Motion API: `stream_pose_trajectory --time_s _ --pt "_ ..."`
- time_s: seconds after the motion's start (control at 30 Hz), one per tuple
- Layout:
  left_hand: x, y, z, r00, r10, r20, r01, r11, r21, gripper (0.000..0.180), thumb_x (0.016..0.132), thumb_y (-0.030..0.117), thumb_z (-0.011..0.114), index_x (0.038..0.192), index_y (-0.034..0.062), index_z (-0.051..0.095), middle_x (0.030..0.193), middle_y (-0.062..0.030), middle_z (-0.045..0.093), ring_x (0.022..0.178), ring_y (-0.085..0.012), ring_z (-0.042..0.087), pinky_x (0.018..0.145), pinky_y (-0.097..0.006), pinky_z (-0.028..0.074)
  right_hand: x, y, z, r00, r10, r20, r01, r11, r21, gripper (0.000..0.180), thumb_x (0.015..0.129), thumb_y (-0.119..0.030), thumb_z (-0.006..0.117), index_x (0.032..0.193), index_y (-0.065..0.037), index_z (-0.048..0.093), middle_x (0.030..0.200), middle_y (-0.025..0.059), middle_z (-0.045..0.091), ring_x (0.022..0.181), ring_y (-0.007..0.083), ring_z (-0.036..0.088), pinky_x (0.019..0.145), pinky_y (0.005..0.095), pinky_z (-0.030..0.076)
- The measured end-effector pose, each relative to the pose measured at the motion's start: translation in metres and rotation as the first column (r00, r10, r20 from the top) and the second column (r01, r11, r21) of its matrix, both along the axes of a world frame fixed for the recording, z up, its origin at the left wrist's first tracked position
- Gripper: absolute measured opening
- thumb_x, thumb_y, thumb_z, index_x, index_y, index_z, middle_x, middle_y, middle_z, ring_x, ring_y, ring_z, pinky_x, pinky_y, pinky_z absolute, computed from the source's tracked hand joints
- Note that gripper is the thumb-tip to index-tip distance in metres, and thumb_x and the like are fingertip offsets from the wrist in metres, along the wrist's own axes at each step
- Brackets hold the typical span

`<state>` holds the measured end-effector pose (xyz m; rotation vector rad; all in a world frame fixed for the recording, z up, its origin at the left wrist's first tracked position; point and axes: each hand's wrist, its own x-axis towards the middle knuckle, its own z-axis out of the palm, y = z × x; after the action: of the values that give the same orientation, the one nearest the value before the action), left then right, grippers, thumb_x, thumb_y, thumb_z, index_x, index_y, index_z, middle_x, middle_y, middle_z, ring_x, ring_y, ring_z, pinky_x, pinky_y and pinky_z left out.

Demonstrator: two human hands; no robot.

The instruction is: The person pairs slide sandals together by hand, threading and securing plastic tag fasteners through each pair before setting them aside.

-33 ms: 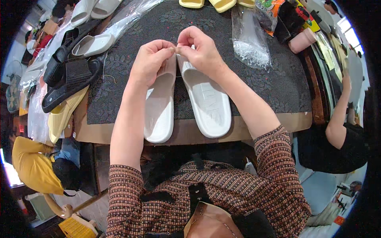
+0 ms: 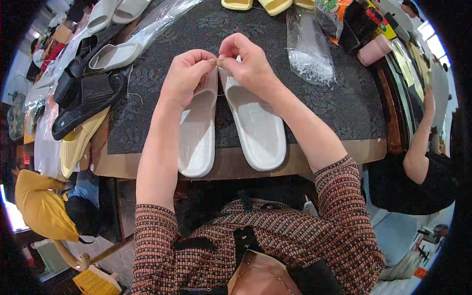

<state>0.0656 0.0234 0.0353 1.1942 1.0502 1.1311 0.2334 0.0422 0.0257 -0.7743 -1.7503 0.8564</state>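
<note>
Two pale grey slide slippers lie side by side on the dark patterned mat (image 2: 339, 115), their heels toward me. My left hand (image 2: 184, 76) is over the toe of the left slipper (image 2: 197, 152), with thumb and forefinger pinched together. Above the toe of the right slipper (image 2: 263, 140), my right hand (image 2: 251, 67) pinches in the same way, its fingertips meeting those of the left. Whatever sits between the fingertips is too small to make out. A thin dark line shows between the slippers. Both slipper toes are partly hidden by my hands.
Black slippers (image 2: 96, 93), a grey slipper (image 2: 115, 55) and a yellow slipper (image 2: 81, 140) crowd the left side. A clear bag of small white plastic pieces (image 2: 312, 66) and a pink cup (image 2: 374, 50) stand at far right. Yellow slippers (image 2: 275, 5) lie at the back. People sit on both sides.
</note>
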Motion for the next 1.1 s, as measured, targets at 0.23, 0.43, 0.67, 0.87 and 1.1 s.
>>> stream_pose_trajectory --time_s 0.23,0.43,0.67,0.87,1.1 --pt "0.004 0.0 0.001 0.996 0.052 -0.068 -0.051 0.999 0.006 0.007 0.083 0.008 0.063 0.086 0.0025 0.065 0.068 0.0043 0.057 0.052 -0.0009 0.045 0.044 -0.018 0.032 -0.001 0.003 0.0 0.999 -0.041 0.036 0.037 0.995 0.097 0.013 0.082 -0.002 0.059 0.094 0.0 0.055 0.079 0.0098 0.062 0.073 0.0152 0.06 0.068 0.0288 0.05" --pt "0.001 -0.001 -0.003 0.991 0.058 0.124 -0.058 0.998 -0.004 0.008 0.085 0.01 0.063 0.089 0.0037 0.065 0.069 0.0048 0.056 0.053 -0.0006 0.044 0.045 -0.017 0.033 -0.003 0.003 0.002 0.999 -0.049 0.018 0.049 0.999 0.013 0.017 0.082 -0.003 0.059 0.099 0.002 0.057 0.086 0.0134 0.065 0.08 0.0183 0.064 0.074 0.0301 0.051" --pt "-0.005 0.004 0.001 0.992 -0.016 0.127 0.014 1.0 0.017 0.009 0.086 0.01 0.064 0.092 0.0042 0.064 0.075 0.0023 0.059 0.059 -0.0036 0.047 0.053 -0.018 0.038 0.003 0.01 0.007 0.97 -0.086 0.226 0.073 0.995 0.065 0.02 0.086 -0.006 0.06 0.105 -0.001 0.059 0.091 0.0064 0.065 0.084 0.0114 0.061 0.075 0.0273 0.05" --pt "-0.006 -0.013 0.009 0.959 -0.044 0.28 0.047 0.999 -0.003 0.008 0.086 0.01 0.064 0.092 0.0042 0.064 0.075 0.0007 0.06 0.058 -0.0044 0.05 0.052 -0.018 0.041 0.007 -0.019 0.029 0.987 -0.051 0.154 0.05 0.999 0.009 0.009 0.084 -0.003 0.058 0.091 0.002 0.061 0.079 0.0044 0.064 0.075 0.0078 0.059 0.069 0.024 0.048" --pt "0.01 -0.033 0.015 0.963 -0.12 0.242 0.114 0.993 0.038 0.01 0.088 0.012 0.063 0.094 0.003 0.063 0.076 0.0012 0.059 0.062 -0.0065 0.05 0.055 -0.02 0.042 0.008 -0.039 0.037 0.985 -0.128 0.112 0.122 0.991 0.063 0.007 0.083 -0.001 0.058 0.088 0.002 0.062 0.077 0.0031 0.064 0.074 0.0076 0.057 0.068 0.0236 0.048"
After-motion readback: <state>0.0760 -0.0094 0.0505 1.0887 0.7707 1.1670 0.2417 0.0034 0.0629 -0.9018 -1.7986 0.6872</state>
